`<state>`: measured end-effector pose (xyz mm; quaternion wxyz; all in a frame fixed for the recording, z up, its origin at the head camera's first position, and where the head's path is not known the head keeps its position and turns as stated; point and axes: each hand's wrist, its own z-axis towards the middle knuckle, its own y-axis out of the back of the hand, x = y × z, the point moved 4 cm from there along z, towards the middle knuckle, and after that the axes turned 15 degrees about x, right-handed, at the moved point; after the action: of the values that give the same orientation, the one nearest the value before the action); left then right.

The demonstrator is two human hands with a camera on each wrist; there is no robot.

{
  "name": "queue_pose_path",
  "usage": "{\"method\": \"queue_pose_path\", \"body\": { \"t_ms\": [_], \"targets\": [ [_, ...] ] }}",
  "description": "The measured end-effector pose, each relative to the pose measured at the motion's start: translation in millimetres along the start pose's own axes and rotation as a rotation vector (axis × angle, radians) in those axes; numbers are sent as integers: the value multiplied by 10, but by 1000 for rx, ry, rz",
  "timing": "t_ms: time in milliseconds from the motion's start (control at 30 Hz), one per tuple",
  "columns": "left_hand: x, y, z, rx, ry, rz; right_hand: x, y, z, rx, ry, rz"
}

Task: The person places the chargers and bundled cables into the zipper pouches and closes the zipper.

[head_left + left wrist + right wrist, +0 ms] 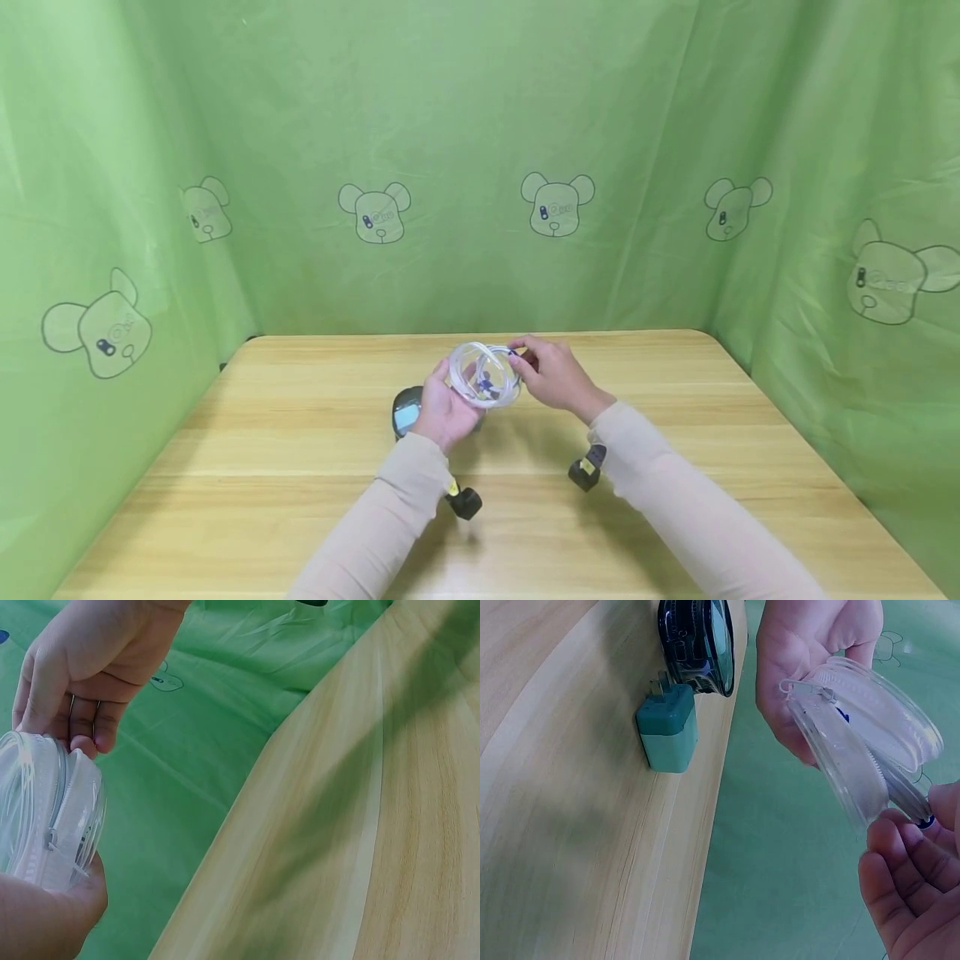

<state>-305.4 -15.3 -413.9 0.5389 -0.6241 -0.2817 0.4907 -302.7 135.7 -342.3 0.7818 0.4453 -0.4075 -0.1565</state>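
Observation:
A clear round zip case (459, 385) is held up over the table, its zip undone and its two halves parted. My left hand (447, 410) grips it from the left and below, palm up. Inside lies a coiled white cable (905, 789) with dark blue parts. My right hand (558, 377) pinches that cable between thumb and fingertips at the parted edge. From the left wrist view, the zip pull (51, 838) hangs on the side of the case near my left thumb.
On the wooden table (300, 517) stands a black round case (697, 637) with a light blue patch. Next to it is a teal plug charger (667, 735), prongs showing. Green curtains (465, 100) with mouse-like drawings enclose the back and sides. Wrist cameras (465, 502) hang under both sleeves.

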Motion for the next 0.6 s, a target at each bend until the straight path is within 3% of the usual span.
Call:
{"method": "queue_pose_path", "body": {
  "t_ms": [600],
  "targets": [
    [6,-39,-2,42,1,31,31,-19,19,17,-7,-52]
  ]
}}
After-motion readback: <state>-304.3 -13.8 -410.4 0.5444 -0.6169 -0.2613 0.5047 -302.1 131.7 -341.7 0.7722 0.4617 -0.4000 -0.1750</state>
